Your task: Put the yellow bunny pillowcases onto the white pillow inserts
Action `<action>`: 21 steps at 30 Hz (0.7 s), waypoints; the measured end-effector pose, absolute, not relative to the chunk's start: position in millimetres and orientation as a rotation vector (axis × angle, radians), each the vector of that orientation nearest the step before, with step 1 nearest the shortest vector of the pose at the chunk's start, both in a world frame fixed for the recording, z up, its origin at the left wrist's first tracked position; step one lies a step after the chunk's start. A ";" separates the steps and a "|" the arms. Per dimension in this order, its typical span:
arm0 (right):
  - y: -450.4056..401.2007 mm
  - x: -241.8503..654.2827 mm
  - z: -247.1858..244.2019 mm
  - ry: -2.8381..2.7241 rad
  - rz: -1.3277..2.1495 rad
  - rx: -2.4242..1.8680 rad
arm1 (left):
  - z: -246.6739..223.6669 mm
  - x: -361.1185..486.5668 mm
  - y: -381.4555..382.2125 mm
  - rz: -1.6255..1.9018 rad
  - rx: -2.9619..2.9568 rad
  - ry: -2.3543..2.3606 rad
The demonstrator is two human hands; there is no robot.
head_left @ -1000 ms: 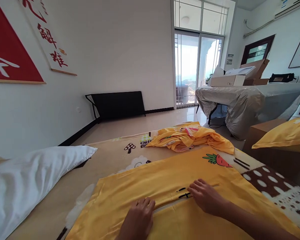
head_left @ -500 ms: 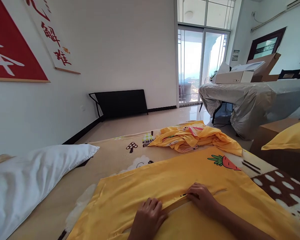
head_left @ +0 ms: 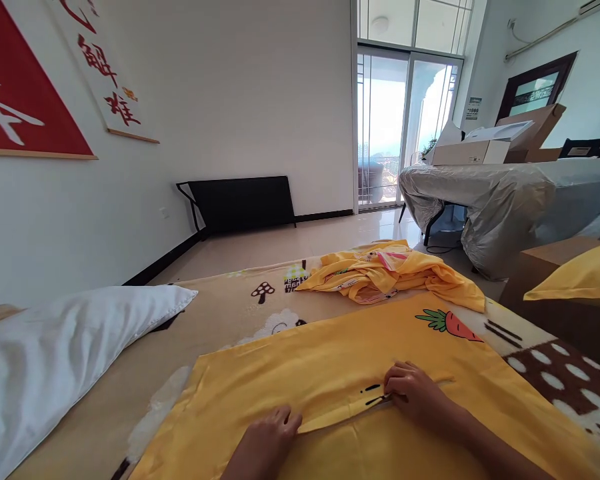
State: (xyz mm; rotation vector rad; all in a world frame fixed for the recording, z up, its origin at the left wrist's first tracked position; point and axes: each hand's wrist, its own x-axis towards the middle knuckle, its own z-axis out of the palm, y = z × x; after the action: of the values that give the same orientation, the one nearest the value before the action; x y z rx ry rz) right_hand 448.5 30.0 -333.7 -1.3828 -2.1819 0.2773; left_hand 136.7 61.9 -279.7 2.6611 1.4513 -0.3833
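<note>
A yellow cloth (head_left: 330, 353) with a carrot print lies spread over the patterned blanket (head_left: 220, 300). A long slit with an edge runs across it near the front. My left hand (head_left: 270, 437) pinches the slit's edge at its left part, fingers closed. Further right, my right hand (head_left: 415, 393) has its fingers closed on the same edge, beside small dark printed marks. Behind the flat cloth lies a crumpled yellow cloth (head_left: 375, 270).
A white pillow (head_left: 80, 353) lies at the left. On the right are a yellow pillow (head_left: 580, 273) on a cardboard box (head_left: 540, 287) and a plastic-covered table (head_left: 505, 193) holding boxes. A black folded frame (head_left: 245, 203) leans on the wall.
My left hand has moved left along the slit and my right hand slightly right. The edge between them now lies straighter, and more of the dark marks shows.
</note>
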 end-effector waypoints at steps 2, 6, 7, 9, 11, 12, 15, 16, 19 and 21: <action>27.8 453.4 -329.4 -2.224 0.264 -1.387 | -279.1 131.2 62.5 -0.370 2.658 1.439; 23.9 459.7 -319.4 -2.316 0.286 -1.368 | -274.6 121.8 60.8 -0.298 2.618 1.417; 22.8 459.3 -316.9 -2.320 0.294 -1.370 | -273.6 120.8 59.7 -0.272 2.623 1.386; 19.6 453.9 -312.3 -2.279 0.292 -1.395 | -275.4 122.3 57.9 -0.150 2.674 1.274; 15.2 441.2 -308.7 -2.225 0.286 -1.411 | -283.8 129.0 57.4 0.060 2.731 1.138; 12.6 432.7 -307.5 -2.231 0.302 -1.397 | -290.1 133.9 57.8 0.157 2.750 1.076; 5.9 409.2 -307.4 -2.381 0.417 -1.294 | -309.8 147.2 60.4 0.232 2.791 0.946; 4.4 406.3 -309.0 -2.419 0.452 -1.287 | -315.0 147.9 61.4 0.193 2.793 0.953; 1.3 427.3 -319.4 -2.381 0.459 -1.441 | -326.3 124.2 65.4 0.093 2.716 1.187; -2.0 466.4 -329.7 -2.289 0.413 -1.634 | -332.4 84.8 68.9 0.092 2.633 1.443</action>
State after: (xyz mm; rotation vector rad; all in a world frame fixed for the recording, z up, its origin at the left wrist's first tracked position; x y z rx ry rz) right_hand 466.4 -2.0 -329.7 -1.6343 -2.2893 0.4132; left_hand 84.8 68.9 -332.4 2.6326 1.4435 0.0918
